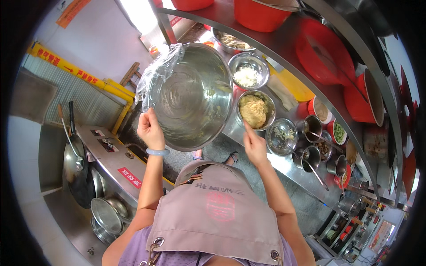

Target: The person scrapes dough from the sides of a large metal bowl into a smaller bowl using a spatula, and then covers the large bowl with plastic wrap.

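My left hand (151, 129) grips the near left rim of a large stainless steel bowl (186, 96), tilted so that its smeared inside faces me. Crumpled clear plastic wrap (159, 73) hangs over the bowl's upper left rim. To the right, my right hand (255, 146) is at the near edge of a smaller metal bowl (271, 114) filled with a pale yellow, lumpy mixture (253, 111). One finger reaches to that bowl's rim; whether the hand grips it, I cannot tell. Behind it is a metal bowl of chopped white pieces (246, 75).
A metal counter (283, 166) on the right carries several bowls and pots with ladles. Above it runs a steel shelf (266, 43) with red containers. At left stand a cooking station (116, 159), a wok (75, 163) and strainers (106, 216). A yellow pipe (83, 77) crosses the wall.
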The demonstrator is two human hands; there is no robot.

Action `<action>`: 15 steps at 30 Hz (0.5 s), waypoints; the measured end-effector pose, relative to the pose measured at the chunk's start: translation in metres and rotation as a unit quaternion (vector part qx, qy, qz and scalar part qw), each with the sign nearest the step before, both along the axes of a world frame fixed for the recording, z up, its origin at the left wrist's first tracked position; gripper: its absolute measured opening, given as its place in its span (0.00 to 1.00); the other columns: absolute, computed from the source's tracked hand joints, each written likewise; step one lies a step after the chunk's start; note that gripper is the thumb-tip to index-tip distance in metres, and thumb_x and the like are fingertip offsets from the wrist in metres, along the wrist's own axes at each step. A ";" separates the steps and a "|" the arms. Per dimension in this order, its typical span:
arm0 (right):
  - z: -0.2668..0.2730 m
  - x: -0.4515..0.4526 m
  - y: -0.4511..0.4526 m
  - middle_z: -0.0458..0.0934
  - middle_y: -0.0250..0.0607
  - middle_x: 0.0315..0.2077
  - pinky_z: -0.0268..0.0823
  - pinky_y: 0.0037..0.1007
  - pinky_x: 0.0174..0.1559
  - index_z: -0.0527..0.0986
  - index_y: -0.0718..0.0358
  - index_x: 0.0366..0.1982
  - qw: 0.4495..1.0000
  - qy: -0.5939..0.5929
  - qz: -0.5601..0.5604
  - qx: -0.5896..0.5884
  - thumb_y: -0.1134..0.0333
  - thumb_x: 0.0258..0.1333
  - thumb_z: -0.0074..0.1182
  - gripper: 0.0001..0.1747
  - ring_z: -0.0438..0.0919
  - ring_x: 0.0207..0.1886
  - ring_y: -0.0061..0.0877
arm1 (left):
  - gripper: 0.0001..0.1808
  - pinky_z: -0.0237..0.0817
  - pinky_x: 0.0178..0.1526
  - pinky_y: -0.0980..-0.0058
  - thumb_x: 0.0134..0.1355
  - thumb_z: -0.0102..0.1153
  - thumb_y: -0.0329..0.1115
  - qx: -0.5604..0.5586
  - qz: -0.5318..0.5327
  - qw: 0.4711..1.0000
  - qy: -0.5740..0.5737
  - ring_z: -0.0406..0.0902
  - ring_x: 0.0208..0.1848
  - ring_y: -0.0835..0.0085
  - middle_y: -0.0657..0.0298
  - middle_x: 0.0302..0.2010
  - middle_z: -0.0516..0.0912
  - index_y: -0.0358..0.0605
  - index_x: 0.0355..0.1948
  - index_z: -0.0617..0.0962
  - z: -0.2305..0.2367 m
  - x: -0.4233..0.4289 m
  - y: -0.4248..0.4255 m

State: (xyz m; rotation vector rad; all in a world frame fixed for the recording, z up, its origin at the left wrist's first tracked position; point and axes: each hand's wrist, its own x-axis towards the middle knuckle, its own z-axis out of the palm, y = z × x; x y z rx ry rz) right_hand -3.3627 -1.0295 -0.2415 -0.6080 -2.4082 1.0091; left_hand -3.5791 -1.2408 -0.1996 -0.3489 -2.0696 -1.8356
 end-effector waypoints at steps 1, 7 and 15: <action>0.001 -0.015 -0.003 0.77 0.53 0.25 0.68 0.34 0.32 0.68 0.57 0.55 1.000 0.000 0.015 0.023 0.71 0.56 0.47 0.23 0.77 0.25 0.41 | 0.20 0.42 0.22 0.84 0.64 0.53 0.33 0.006 -0.002 1.000 -0.002 0.50 0.21 0.88 0.77 0.17 0.57 0.44 0.16 0.63 0.000 0.000 0.001; -0.025 -0.079 -0.008 0.75 0.52 0.22 0.66 0.43 0.31 0.69 0.54 0.55 0.984 -0.149 0.042 0.087 0.69 0.52 0.47 0.25 0.75 0.25 0.45 | 0.18 0.42 0.21 0.84 0.63 0.54 0.34 0.006 -0.004 1.000 -0.017 0.50 0.21 0.89 0.77 0.17 0.58 0.43 0.17 0.66 0.006 -0.002 0.001; -0.054 -0.063 -0.029 0.77 0.55 0.22 0.68 0.46 0.28 0.65 0.56 0.58 0.951 -0.269 0.080 0.132 0.68 0.50 0.50 0.30 0.76 0.21 0.47 | 0.18 0.42 0.21 0.84 0.63 0.54 0.32 0.013 -0.018 0.999 -0.029 0.51 0.20 0.89 0.77 0.16 0.59 0.42 0.17 0.66 0.015 -0.005 0.005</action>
